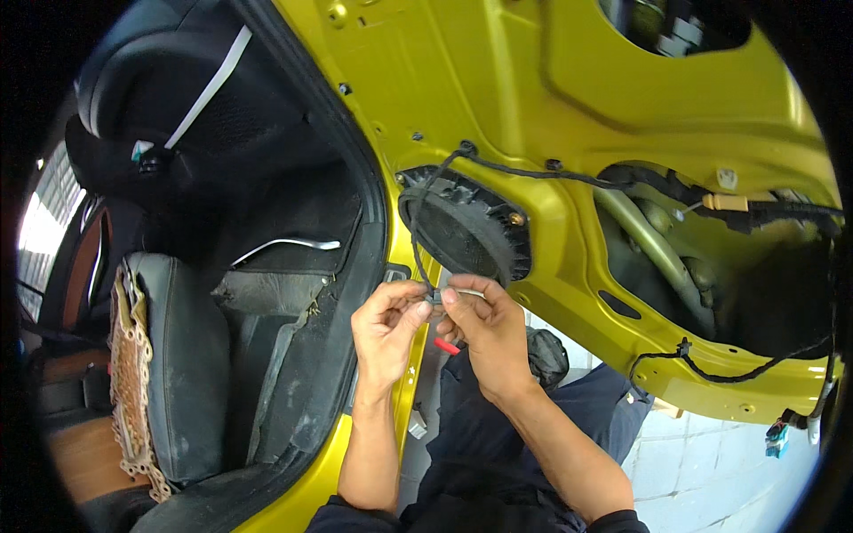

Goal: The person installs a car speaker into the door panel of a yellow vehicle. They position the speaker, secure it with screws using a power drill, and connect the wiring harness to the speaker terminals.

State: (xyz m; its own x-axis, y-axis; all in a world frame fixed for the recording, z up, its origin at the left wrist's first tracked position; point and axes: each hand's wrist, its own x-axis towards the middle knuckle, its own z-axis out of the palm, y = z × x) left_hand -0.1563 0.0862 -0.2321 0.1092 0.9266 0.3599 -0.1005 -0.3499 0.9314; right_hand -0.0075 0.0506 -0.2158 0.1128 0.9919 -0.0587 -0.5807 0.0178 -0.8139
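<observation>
**Nothing legible in view**

You can read no words, numbers or signs here. The pale marks (pixel 411 375) on the yellow sill (pixel 324 471) are too small for you to make out; the door (pixel 577 115) shows you no legible lettering either.

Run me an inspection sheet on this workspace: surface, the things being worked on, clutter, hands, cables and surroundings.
Surface: yellow door panel, inner side exposed, with open cutouts.
Job's things: small connector between the fingertips, partly hidden; black oval speaker set in the door.
Clutter: black bundle beside the right forearm, kind unclear.
Hands: left hand and right hand both pinch at the connector; a red piece shows below the right fingers.
Cables: black cable loops from a door clip down to the hands; lower cable sags along the door's edge; teal connector hangs at its far corner.
Surroundings: dark seat at left; pale tiled floor at lower right.
</observation>
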